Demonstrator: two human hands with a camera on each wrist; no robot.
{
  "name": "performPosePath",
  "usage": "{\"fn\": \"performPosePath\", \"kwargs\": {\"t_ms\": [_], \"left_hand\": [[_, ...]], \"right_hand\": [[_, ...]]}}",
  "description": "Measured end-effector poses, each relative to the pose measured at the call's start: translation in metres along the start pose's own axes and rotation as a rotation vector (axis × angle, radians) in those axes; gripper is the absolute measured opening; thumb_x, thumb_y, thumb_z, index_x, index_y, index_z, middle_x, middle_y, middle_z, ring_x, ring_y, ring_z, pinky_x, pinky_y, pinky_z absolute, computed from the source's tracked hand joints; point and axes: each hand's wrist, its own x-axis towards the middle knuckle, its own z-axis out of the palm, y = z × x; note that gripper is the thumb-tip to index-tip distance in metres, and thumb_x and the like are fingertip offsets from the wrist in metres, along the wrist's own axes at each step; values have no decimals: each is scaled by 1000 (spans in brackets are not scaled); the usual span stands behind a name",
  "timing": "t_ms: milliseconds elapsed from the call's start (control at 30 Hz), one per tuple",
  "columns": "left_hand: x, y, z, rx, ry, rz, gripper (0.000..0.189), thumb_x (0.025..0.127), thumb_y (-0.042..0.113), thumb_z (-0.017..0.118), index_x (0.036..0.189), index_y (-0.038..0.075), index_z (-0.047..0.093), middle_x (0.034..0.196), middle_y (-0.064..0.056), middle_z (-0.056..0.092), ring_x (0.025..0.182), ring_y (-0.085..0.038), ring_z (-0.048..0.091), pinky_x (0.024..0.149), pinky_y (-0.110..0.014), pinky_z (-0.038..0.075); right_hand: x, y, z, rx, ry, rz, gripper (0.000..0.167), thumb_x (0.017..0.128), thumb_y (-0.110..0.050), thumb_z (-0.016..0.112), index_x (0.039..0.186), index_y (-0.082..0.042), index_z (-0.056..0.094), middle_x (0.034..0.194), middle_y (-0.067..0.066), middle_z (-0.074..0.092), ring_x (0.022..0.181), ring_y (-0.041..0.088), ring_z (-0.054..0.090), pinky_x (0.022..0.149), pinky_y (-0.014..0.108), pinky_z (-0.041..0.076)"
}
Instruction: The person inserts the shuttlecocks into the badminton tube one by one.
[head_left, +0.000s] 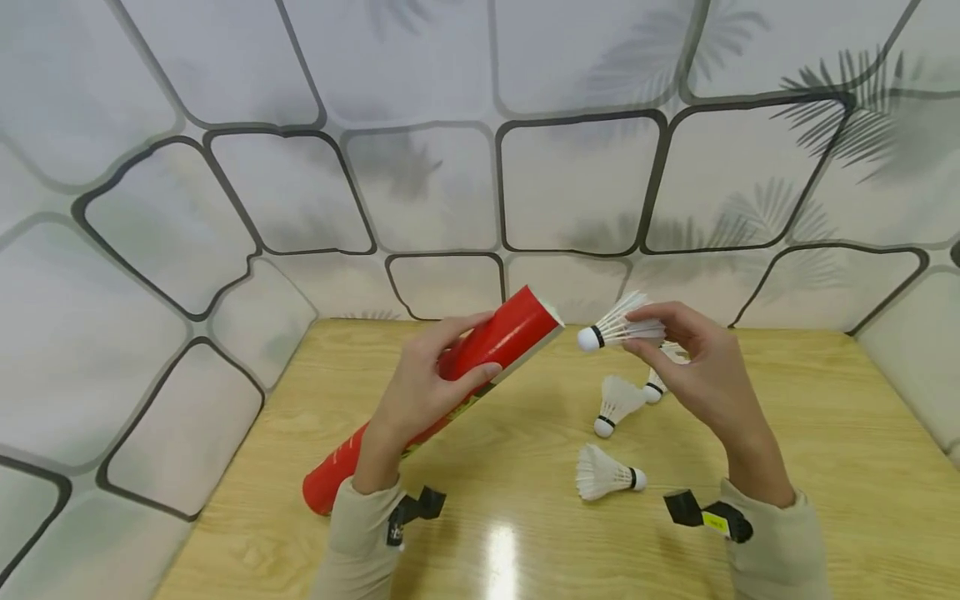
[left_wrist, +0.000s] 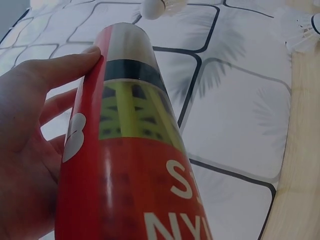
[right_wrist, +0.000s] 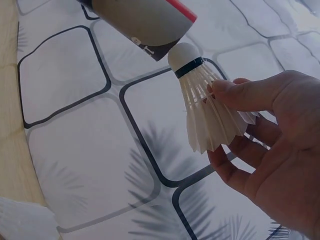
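Note:
A red shuttlecock tube (head_left: 517, 329) slants up to the right, its lower end by the wooden table. My left hand (head_left: 431, 375) grips it near the upper end, thumb along the side nearest me. In the left wrist view the tube (left_wrist: 125, 165) shows a clear window and white lettering. Between thumb and fingers my right hand (head_left: 697, 358) pinches a white shuttlecock (head_left: 618, 325) by its feathers. The cork points left toward the tube's upper end, a small gap away in the head view. In the right wrist view, this shuttlecock (right_wrist: 207, 107) has a dark band.
Several more shuttlecocks lie on the wooden table (head_left: 510, 475): one in front (head_left: 607, 473), one behind it (head_left: 618, 404), and another (head_left: 660, 379) partly hidden by my right hand. A patterned pale backdrop (head_left: 442, 192) rises behind the table and along its sides.

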Motion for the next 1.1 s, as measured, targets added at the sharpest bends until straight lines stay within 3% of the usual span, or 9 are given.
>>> {"fn": "performPosePath", "kwargs": {"t_ms": [200, 467, 667, 900, 1100], "left_hand": [[1, 5, 6, -24, -48, 16, 58, 91, 27, 81, 144, 22, 59, 132, 5, 64, 107, -17, 61, 82, -37, 58], [3, 8, 16, -4, -76, 75, 57, 89, 27, 83, 142, 21, 62, 135, 3, 63, 112, -16, 61, 85, -36, 57], [2, 9, 22, -9, -103, 61, 58, 89, 26, 83, 143, 22, 60, 137, 2, 61, 115, -17, 60, 86, -35, 58], [2, 14, 26, -8, -109, 70, 57, 89, 26, 83, 142, 22, 61, 135, 3, 62, 114, -15, 60, 86, -34, 57], [3, 16, 28, -11, -117, 88, 57, 90, 28, 82, 142, 21, 61, 135, 2, 62, 114, -16, 60, 86, -35, 57]], "right_hand": [[-2, -4, -5, 12, 48, -12, 32, 88, 15, 71, 117, 1, 71, 106, 8, 70, 94, 8, 69, 85, 18, 51], [0, -10, -5, 44, 103, -35, 35, 83, 20, 72, 115, 5, 72, 103, 9, 72, 90, 10, 71, 84, 19, 52], [-1, -11, -6, 40, 44, -66, 39, 85, 23, 67, 120, 5, 70, 107, 9, 72, 93, 11, 70, 80, 17, 51], [1, -19, 1, 33, 62, -43, 36, 84, 19, 73, 115, 1, 73, 101, 9, 75, 89, 11, 70, 84, 18, 53], [1, -22, 9, 16, 2, -65, 32, 87, 16, 71, 114, -2, 74, 102, 7, 75, 93, 10, 70, 85, 18, 53]]}}
